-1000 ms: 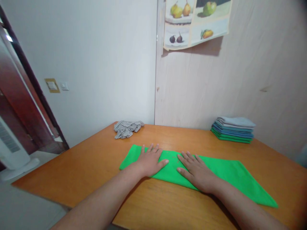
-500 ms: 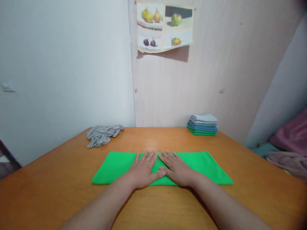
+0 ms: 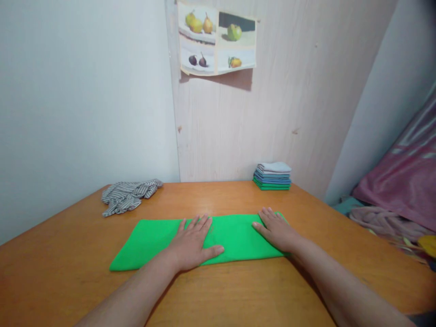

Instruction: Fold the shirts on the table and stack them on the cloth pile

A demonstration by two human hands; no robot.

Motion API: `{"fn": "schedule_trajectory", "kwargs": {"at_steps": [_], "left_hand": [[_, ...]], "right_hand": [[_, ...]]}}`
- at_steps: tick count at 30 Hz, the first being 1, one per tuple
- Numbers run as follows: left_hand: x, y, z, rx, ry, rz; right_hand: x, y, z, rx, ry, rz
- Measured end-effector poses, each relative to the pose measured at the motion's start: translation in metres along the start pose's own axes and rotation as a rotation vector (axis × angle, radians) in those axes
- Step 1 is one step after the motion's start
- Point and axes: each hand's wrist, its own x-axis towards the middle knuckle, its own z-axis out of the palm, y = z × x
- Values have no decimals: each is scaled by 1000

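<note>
A bright green cloth (image 3: 235, 238), folded into a long flat strip, lies across the wooden table in front of me. My left hand (image 3: 190, 243) rests palm down near its middle, fingers stretched towards the far edge and thumb pointing right. On the cloth's right end lies my right hand (image 3: 277, 230), also flat, with its thumb held apart from the fingers. Neither hand grips the fabric. The cloth's right corners are partly hidden under my right hand and wrist.
At the table's far left is a crumpled striped cloth (image 3: 127, 195). A stack of folded cloths (image 3: 272, 176), grey, blue and green, sits at the far right. Walls border the table behind. Beyond its right edge are pink fabric (image 3: 398, 177) and a rumpled beige cloth (image 3: 384, 222).
My right hand has slid from the cloth's middle to its right end, while my left hand stays near the middle. The camera has turned slightly right.
</note>
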Motion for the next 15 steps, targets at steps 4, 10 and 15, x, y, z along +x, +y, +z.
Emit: {"fn": "schedule_trajectory", "kwargs": {"at_steps": [4, 10, 15], "left_hand": [[0, 1, -1, -6, -6, -10], [0, 0, 0, 1, 3, -12], [0, -3, 1, -2, 18, -21]], "right_hand": [[2, 17, 9, -6, -26, 8], [1, 19, 9, -2, -1, 22], [1, 33, 14, -26, 8, 184]]}}
